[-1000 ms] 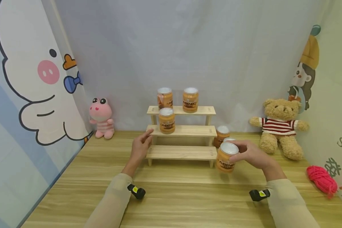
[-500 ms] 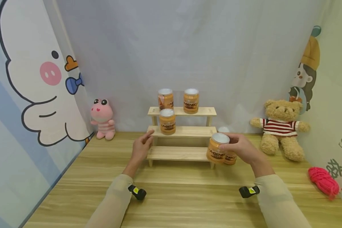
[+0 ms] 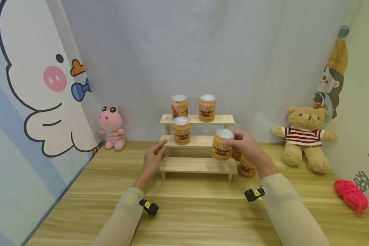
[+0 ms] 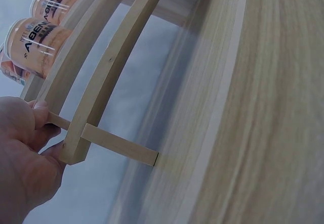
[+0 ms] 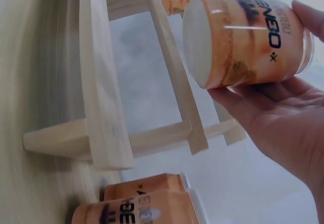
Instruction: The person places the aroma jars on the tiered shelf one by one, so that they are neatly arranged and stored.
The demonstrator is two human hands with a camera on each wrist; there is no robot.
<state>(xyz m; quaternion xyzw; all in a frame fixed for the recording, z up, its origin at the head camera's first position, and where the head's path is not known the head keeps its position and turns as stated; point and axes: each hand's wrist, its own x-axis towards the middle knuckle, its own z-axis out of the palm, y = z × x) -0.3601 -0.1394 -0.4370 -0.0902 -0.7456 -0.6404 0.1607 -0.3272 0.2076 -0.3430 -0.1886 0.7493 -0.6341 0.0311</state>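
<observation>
My right hand (image 3: pixel 247 148) grips an orange can (image 3: pixel 222 147) with a pale lid, thumb and fingers round its sides. The can hangs upright in front of the right part of the middle tier of a wooden three-step stand (image 3: pixel 198 165); the right wrist view shows this can (image 5: pixel 253 42) apart from the boards. My left hand (image 3: pixel 152 159) holds the stand's left end, its fingers (image 4: pixel 40 114) at the side support. One like can (image 3: pixel 181 133) stands on the middle tier's left; two more, a left can (image 3: pixel 179 108) and a right can (image 3: pixel 207 111), stand on top.
Two more orange cans stand on the table right of the stand: a front can (image 3: pixel 247 168) and a partly hidden rear can (image 3: pixel 236 154). A pink plush toy (image 3: pixel 111 126) sits back left. A teddy bear (image 3: pixel 305 136) and red yarn (image 3: pixel 351 195) lie to the right.
My right hand has carried the can left and up, from beside the stand's lower right end to before the middle tier. My left hand stays at the stand's left end.
</observation>
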